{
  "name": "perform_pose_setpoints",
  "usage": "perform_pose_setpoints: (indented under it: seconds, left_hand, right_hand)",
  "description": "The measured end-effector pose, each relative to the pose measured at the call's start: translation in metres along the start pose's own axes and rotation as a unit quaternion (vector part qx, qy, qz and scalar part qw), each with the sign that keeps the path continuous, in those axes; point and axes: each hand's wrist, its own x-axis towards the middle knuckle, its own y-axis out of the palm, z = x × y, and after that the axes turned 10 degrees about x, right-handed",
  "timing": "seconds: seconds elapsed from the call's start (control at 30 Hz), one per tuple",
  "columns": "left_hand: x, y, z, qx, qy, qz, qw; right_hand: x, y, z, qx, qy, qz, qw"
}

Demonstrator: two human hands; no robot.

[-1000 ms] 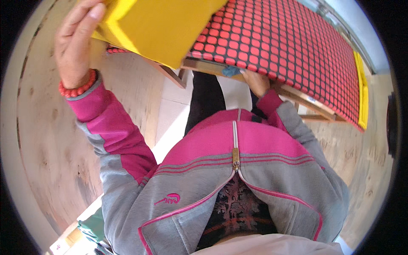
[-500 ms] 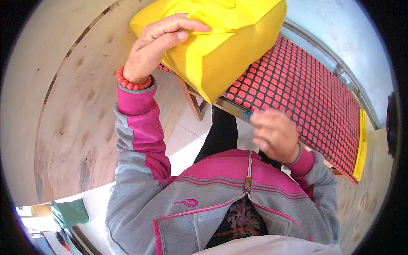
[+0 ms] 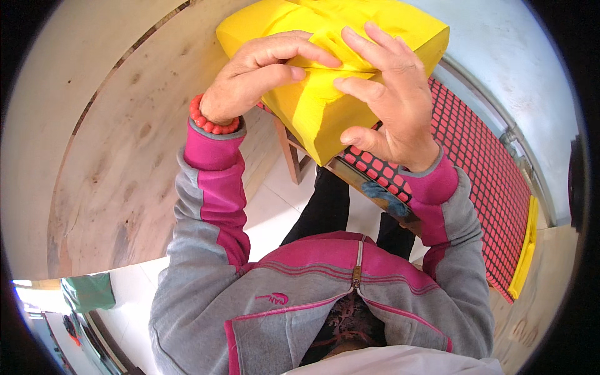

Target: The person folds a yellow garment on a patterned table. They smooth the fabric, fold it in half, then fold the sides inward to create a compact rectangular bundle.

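Head view: my left grip arched over the yellow bag at the counter's left end, clamped or not I couldn't tell; my right grip spread apart, sleeve crossing the near edge beside blue cloth.

Head-worn fisheye view, steeply downward

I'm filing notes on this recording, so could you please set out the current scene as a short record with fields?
Left hand: at the top of the yellow bag; grip unclear
Right hand: open, fingers spread over the bag's top
Bag state: top gathered, near corner over the table's front edge
Table: red-and-black patterned top
Table's right end: flat yellow piece
Below front edge: blue cloth-like item
Worn: red bead bracelet, left side
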Motion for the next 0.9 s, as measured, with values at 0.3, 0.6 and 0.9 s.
perform_pose_setpoints:
  seconds: [0.3, 0.6, 0.9]
  left_hand:
    - [-0.001, -0.002, 0.011, -0.049, 0.034, 0.016, 0.998]
    - [0.0, -0.005, 0.01, -0.041, 0.016, 0.008, 0.999]
    - [0.0, 0.006, 0.007, -0.064, 0.026, -0.045, 0.997]
  right_hand:
    - [-0.005, 0.004, -0.007, 0.018, 0.016, -0.002, 1.0]
    - [-0.008, 0.007, -0.009, 0.045, 0.018, -0.015, 0.999]
    - [-0.008, 0.009, -0.011, 0.056, 0.017, -0.029, 0.998]
